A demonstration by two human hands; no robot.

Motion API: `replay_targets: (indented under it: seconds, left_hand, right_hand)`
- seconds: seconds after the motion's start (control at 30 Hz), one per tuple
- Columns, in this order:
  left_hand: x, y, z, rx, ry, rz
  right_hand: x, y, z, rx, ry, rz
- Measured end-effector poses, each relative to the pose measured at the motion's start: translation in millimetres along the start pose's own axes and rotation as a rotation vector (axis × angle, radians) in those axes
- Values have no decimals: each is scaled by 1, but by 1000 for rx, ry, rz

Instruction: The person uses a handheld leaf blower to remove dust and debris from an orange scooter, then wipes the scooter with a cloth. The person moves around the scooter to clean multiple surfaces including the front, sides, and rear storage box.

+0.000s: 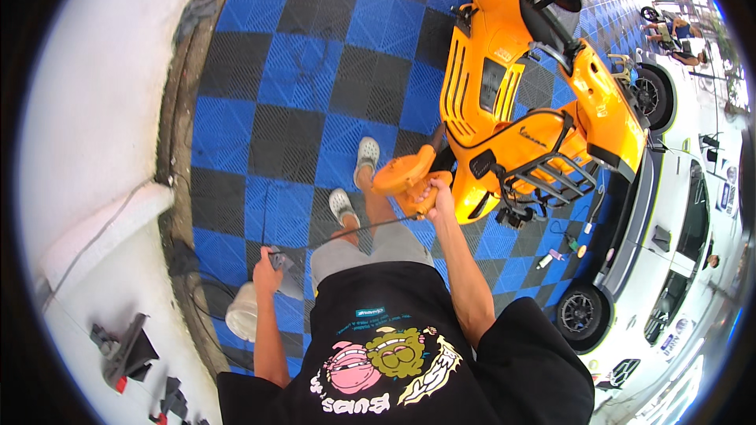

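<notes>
My right hand (pixel 441 200) is wrapped round the handle of an orange electric blower (pixel 403 175). Its dark nozzle points at the lower body of an orange scooter (pixel 488 94), close to the panel. A black cord (pixel 346 233) runs from the blower's handle across my legs to my left hand (pixel 268 272). The left fingers are closed round the cord. A grey cloth (pixel 290 277) shows beside that hand; whether the fingers hold it too is unclear. The scooter has a black rack (pixel 555 173) at its near end.
A white bucket (pixel 242 313) stands by my left forearm, near a white wall (pixel 102 71). White car (pixel 669 244) is parked beyond the scooter on the right. Small bottles (pixel 549 259) lie on the blue and black tiled floor (pixel 299 71). People (pixel 679 30) are far off at upper right.
</notes>
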State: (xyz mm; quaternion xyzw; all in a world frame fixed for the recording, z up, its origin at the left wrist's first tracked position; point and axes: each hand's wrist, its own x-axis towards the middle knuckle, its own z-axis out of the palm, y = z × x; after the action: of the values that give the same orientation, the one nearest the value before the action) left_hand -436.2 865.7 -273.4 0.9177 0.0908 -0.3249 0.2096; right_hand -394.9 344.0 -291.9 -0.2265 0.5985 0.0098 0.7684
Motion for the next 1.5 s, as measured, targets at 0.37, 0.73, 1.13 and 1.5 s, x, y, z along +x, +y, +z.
replay_targets:
  seconds: [0.37,0.73,1.13,1.5]
  left_hand:
    - [73,144,-52,-24,17,42]
    - [102,207,-41,-26,-28,12]
    - [123,242,-46,-13,-86,-12]
    - [133,286,-45,7,-163,128]
  right_hand:
    - [44,-111,31,70,105,-7]
    - [142,-170,46,109,189,84]
    - [199,-197,90,97,143,79]
    - [258,-259,127,20,59,16]
